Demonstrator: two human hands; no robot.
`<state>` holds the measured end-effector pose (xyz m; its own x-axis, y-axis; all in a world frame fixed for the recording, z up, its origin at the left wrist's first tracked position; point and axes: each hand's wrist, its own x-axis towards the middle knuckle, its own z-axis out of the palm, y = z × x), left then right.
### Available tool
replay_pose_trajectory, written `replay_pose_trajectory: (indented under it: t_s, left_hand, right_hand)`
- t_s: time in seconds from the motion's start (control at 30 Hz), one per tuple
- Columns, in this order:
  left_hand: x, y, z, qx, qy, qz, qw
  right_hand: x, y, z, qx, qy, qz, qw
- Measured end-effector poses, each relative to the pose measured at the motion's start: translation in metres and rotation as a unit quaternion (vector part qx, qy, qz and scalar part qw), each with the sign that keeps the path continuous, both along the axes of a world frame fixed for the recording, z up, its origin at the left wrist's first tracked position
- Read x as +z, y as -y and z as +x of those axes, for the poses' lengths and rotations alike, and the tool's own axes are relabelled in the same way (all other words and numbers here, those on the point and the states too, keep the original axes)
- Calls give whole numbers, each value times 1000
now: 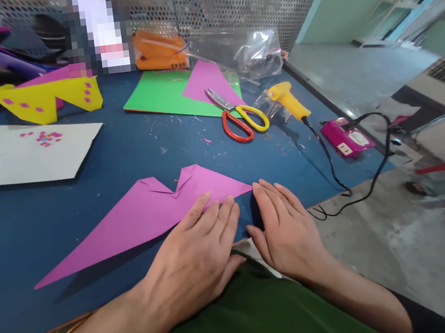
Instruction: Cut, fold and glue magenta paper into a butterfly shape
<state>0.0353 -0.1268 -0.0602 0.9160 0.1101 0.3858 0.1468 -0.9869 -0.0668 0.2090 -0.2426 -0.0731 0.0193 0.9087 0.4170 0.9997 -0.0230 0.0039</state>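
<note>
Left hand (195, 256): fingers extended and flat, palm down, tips pressing the near edge of the folded purple paper (147, 213); nothing is grasped. Right hand (285, 229): fingers likewise straight and together, palm down on the blue table (12, 241), its fingertips just beside the paper's right-hand point, at 3 o'clock from the left fingertips; whether they touch the paper cannot be told. The purple paper lies flat at the table's near centre, a long pointed shape with two small folded flaps along its far edge, its long tip running toward 8 o'clock. At 12 o'clock from the hands lie scissors (238, 116) with one red and one yellow handle, resting partly on a green sheet (157, 96) and a second purple piece (207, 79). At 1 o'clock lies a yellow glue gun (287, 99), its black cord trailing to a pink socket block (347, 140). At 10 o'clock lie a white sheet (22, 153) and a yellow cut shape (47, 99).
</note>
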Motion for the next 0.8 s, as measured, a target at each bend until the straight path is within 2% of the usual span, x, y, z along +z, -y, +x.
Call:
replay_pose_trajectory:
  t_s: [0.1, 0.13, 0.27, 0.33, 0.63, 0.8]
  left_hand:
    - [-1, -1, 0, -6, 10, -3, 1000]
    - [-2, -1, -1, -8, 12, -2, 1000]
    - [-4, -2, -1, -16, 5, 4, 1000]
    - [-5, -2, -1, -15, -2, 13, 1000]
    - [-9, 7, -6, -11, -31, 120, 992]
    - [-5, 8, -20, 19, -24, 108, 994]
  right_hand:
    - [4, 0, -6, -49, -31, 37, 998]
    - [4, -1, -9, -45, -36, 55, 997]
    - [0, -7, -15, 98, -67, 74, 990]
    - [-6, -10, -15, 125, -94, 61, 986]
    - [-11, -9, -16, 93, -101, 54, 989]
    - [-12, -9, -17, 89, -100, 47, 990]
